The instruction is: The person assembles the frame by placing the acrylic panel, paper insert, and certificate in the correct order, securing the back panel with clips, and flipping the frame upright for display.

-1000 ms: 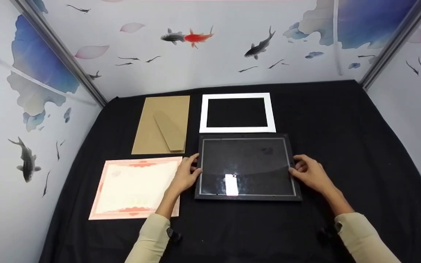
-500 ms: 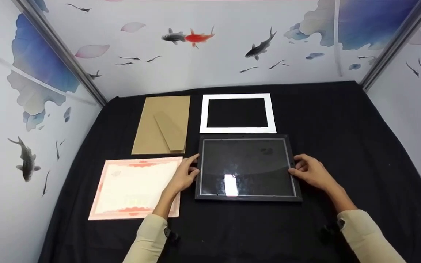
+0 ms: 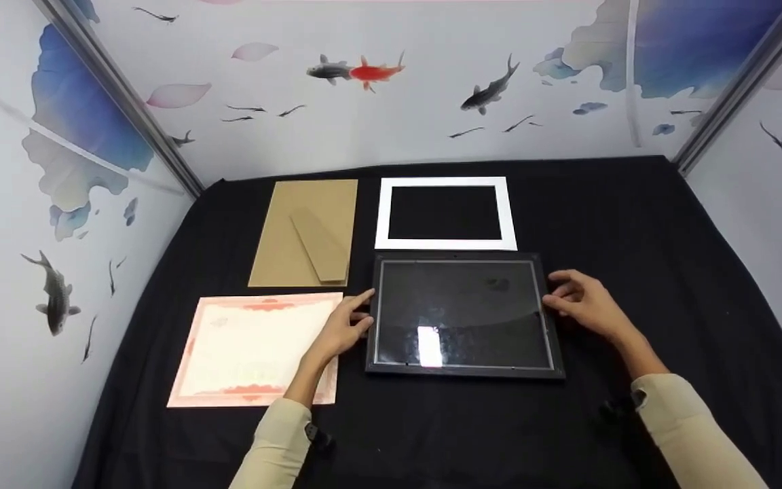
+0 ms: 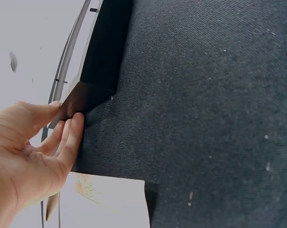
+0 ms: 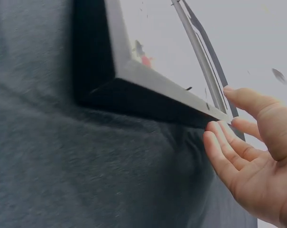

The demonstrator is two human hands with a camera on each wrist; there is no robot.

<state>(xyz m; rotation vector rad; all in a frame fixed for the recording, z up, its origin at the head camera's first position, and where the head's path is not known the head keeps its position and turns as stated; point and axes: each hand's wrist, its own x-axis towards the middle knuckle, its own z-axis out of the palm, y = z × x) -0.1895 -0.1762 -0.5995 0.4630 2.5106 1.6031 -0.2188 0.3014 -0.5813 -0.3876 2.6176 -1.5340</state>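
A black picture frame (image 3: 466, 373) with a shiny clear pane (image 3: 462, 305) lies flat in the middle of the table. My left hand (image 3: 341, 329) holds its left side; in the left wrist view, the thumb is at the upper edge and the fingertips (image 4: 77, 118) sit low on the side wall. On the opposite side is my right hand (image 3: 588, 303), fingers loosely bent and spread, the thumb tip right at the rim. A certificate sheet (image 3: 262, 350) with a pink-red border lies left of the frame, partly under my left forearm.
A white mat (image 3: 445, 244) with a rectangular opening lies just behind the frame. Left of it is a brown backing board (image 3: 272, 238) with a fold-out stand leg (image 3: 323, 255). Black cloth (image 3: 622, 224) covers the table; printed panels (image 3: 418, 136) enclose the back and sides.
My right hand has slid a little away from me along the frame's right side, and its fingers have loosened. The left hand and the frame keep their places; the head view has shifted slightly.
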